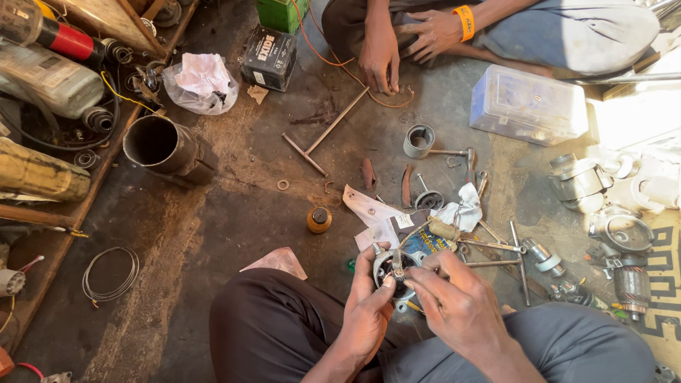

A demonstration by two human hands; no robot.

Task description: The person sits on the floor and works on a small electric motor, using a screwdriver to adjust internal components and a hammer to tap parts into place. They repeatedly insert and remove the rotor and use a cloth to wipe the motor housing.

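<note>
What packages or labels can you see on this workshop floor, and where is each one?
Black battery box: top centre, boxy, light lettering.
Green box: behind it, at the top edge.
Clear plastic box: upper right, rectangular, lidded.
Blue label card: beside the person's hands, yellow print.

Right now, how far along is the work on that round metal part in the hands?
Teardown looks largely done: an armature, metal housings and a T-handle wrench lie spread on the floor. In hand: the left hand cups a round metal end plate while the right hand works at it, fingers pinched at its rim. Still apart: everything on the floor.
</note>
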